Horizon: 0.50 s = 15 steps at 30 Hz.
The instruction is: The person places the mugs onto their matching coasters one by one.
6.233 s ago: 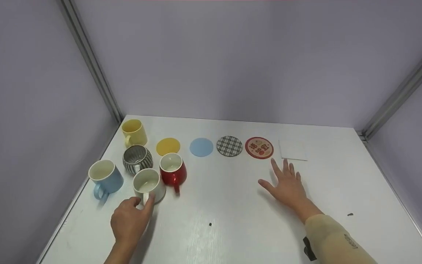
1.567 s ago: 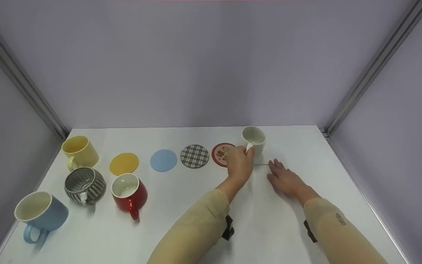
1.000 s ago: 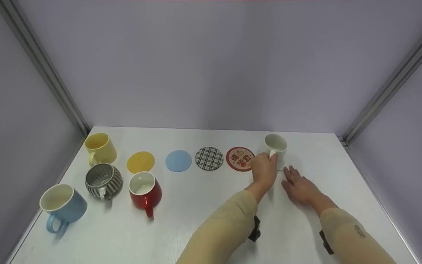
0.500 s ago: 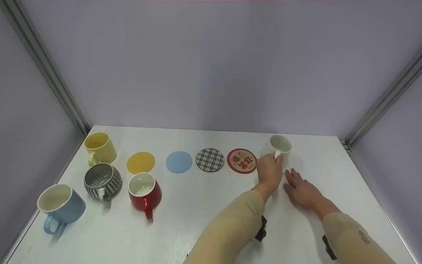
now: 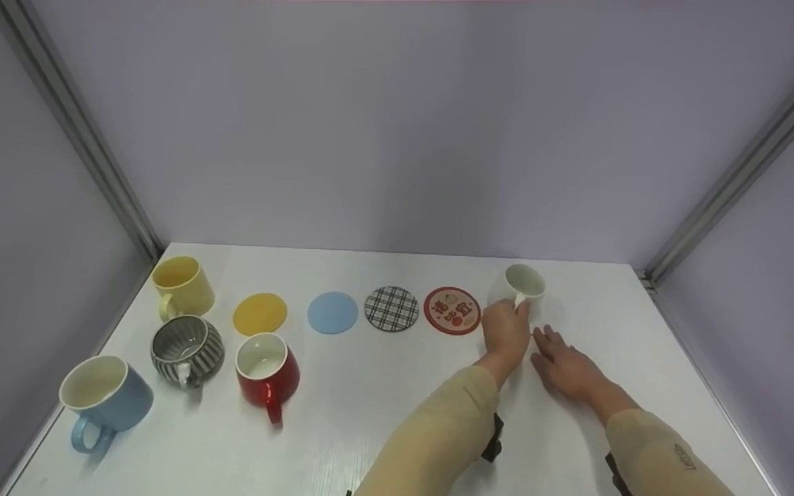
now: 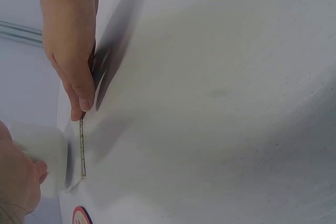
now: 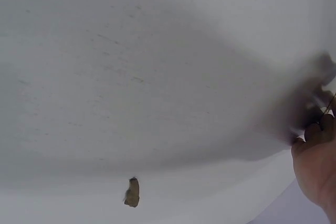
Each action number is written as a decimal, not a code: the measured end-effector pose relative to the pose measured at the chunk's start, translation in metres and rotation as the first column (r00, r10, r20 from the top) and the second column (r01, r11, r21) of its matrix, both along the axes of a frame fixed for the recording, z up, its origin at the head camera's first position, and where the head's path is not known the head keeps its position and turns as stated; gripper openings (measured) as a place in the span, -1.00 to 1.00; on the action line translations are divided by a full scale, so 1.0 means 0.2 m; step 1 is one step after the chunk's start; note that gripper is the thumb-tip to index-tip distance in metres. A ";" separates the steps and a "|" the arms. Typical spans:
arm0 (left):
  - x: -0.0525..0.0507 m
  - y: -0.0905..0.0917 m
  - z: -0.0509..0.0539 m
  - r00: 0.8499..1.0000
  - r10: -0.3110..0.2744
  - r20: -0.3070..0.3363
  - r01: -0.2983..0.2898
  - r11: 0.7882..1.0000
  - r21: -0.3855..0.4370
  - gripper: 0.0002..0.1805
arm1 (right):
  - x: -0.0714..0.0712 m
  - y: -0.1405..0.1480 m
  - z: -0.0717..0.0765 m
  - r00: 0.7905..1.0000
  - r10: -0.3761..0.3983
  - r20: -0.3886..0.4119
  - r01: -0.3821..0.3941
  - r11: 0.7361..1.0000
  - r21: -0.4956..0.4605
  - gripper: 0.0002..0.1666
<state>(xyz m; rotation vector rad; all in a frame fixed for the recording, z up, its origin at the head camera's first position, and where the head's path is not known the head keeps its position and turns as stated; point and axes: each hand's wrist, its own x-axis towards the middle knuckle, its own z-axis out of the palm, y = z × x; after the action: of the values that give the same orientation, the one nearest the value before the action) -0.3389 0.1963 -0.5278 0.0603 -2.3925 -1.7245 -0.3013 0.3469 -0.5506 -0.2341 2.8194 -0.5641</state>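
Observation:
A white mug (image 5: 526,279) stands upright over the thin square white coaster at the right of the coaster row. My left hand (image 5: 505,333) grips its handle, and in the left wrist view the left hand (image 6: 18,174) is at the mug (image 6: 47,150). My right hand (image 5: 569,368) lies with extended fingers beside the coaster; its fingertips touch the end of the coaster's front edge (image 6: 82,150) in the left wrist view. In the right wrist view the right hand (image 7: 317,166) shows only at the right edge. Left of the mug lies a red patterned coaster (image 5: 452,311).
Plaid (image 5: 391,308), blue (image 5: 332,313) and yellow (image 5: 260,314) round coasters continue the row leftward. At the left stand a red mug (image 5: 267,372), a striped grey cup (image 5: 187,351), a yellow mug (image 5: 183,286) and a blue mug (image 5: 107,396). Walls enclose the white table (image 5: 383,441).
Since the earliest frame my left hand has carried the white mug from the left group to the square coaster. My right hand has moved down beside that coaster. Lately, both hands have barely moved.

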 end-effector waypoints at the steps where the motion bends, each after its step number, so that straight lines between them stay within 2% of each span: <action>1: 0.00 0.00 -0.01 1.000 0.000 -0.002 0.000 1.000 0.000 -0.76 | 0.00 0.00 0.00 1.000 0.000 0.001 0.000 1.000 -0.001 -0.25; 9: 0.01 0.01 -0.02 1.000 0.008 0.006 -0.008 1.000 0.018 -0.78 | 0.02 0.00 -0.01 1.000 0.010 -0.002 -0.010 1.000 0.005 -0.25; 15: -0.02 -0.01 -0.02 0.998 0.031 -0.048 -0.032 0.999 -0.011 -0.70 | 0.00 -0.01 0.00 1.000 0.018 -0.016 -0.018 1.000 0.003 -0.26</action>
<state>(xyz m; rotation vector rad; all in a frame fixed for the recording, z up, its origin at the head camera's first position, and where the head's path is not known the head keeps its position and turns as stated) -0.3419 0.1951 -0.5324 0.0543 -2.3545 -1.6790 -0.3012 0.3455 -0.5503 -0.2648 2.8298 -0.5571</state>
